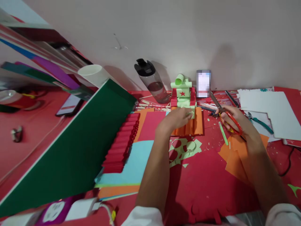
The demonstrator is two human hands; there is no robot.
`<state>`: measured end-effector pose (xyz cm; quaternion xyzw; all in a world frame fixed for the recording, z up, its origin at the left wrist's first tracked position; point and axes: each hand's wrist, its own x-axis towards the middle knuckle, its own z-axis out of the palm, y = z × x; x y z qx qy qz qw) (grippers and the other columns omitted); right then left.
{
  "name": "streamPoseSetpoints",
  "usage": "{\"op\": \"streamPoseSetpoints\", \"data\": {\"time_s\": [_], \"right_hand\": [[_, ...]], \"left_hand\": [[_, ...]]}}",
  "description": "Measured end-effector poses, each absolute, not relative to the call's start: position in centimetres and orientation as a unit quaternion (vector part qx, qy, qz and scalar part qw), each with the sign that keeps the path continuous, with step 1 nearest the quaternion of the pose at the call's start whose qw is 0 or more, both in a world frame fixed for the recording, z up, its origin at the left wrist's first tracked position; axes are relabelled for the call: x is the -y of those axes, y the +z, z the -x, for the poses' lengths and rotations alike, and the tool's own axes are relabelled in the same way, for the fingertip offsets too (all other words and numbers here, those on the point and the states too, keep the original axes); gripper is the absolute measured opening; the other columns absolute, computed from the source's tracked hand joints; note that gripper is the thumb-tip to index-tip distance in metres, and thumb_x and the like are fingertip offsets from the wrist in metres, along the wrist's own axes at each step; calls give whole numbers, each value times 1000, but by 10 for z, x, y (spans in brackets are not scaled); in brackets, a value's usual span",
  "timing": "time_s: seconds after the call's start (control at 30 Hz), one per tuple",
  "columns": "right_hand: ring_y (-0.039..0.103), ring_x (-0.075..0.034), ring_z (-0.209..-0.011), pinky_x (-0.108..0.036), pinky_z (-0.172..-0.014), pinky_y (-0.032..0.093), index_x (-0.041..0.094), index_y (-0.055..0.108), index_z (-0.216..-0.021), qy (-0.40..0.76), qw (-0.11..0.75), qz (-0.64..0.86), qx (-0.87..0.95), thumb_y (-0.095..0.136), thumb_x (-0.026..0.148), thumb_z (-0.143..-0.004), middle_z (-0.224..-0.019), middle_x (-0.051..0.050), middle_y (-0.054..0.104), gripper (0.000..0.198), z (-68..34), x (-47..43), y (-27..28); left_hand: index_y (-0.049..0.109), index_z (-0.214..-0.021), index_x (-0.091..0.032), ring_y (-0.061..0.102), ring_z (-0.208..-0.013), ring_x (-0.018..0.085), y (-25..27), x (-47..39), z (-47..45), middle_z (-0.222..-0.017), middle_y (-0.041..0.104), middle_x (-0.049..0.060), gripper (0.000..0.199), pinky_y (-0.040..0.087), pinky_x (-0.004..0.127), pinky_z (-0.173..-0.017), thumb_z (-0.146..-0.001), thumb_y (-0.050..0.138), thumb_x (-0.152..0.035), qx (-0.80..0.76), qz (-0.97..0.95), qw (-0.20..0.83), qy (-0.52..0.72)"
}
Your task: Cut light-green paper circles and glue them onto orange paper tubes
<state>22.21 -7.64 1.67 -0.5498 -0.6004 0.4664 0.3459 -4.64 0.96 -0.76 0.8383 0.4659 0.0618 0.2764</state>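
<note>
My left hand (pixel 178 119) is closed over the front of a small paper model, its fingertips pinching a light green paper piece (pixel 193 112). The paper model (pixel 184 93) has light green rolls and panels, a red star and red sides. Under my left hand lies an orange folded paper strip (pixel 198 121) on a red backing. My right hand (pixel 231 117) grips scissors (pixel 232 121) by their red and yellow handles, with the blades pointing up and away. Below the left hand are light green paper scraps (pixel 185 149); orange sheets (pixel 240 160) lie below the right hand.
A green board (pixel 70 147) leans at the left beside a red pleated paper stack (pixel 123 141) and blue sheets (pixel 141 160). A water bottle (pixel 152 83) and a phone (pixel 203 84) stand by the wall. Pliers (pixel 261 123) and a white board (pixel 275 110) lie right.
</note>
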Motion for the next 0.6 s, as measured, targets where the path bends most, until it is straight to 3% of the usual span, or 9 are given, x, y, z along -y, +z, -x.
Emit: {"op": "streamPoseSetpoints", "data": {"time_s": [0.2,0.37,0.6], "right_hand": [[56,-15,-59,-27,-54,39,25,69,-102,405,189,596,667,72,65,-91,-75,2,61,42,-234,78,31],[67,-25,-79,-31,-66,42,26,72,-106,261,-5,633,729,72,62,-90,-90,-6,75,39,-245,79,35],[68,-26,-77,-32,-64,39,25,73,-100,244,-113,660,701,78,32,-83,-91,-8,77,19,-265,84,29]], "left_hand": [[47,-75,-23,50,-64,18,4,-6,56,-70,59,1,26,30,32,-62,-99,50,-33,-488,-830,231,143],[56,-78,-20,57,-71,17,27,4,62,-78,70,2,33,39,30,-67,-102,49,-43,-438,-814,299,236],[70,-85,-18,53,-71,15,44,15,65,-79,66,2,31,43,27,-67,-100,58,-42,-353,-831,353,247]]}}
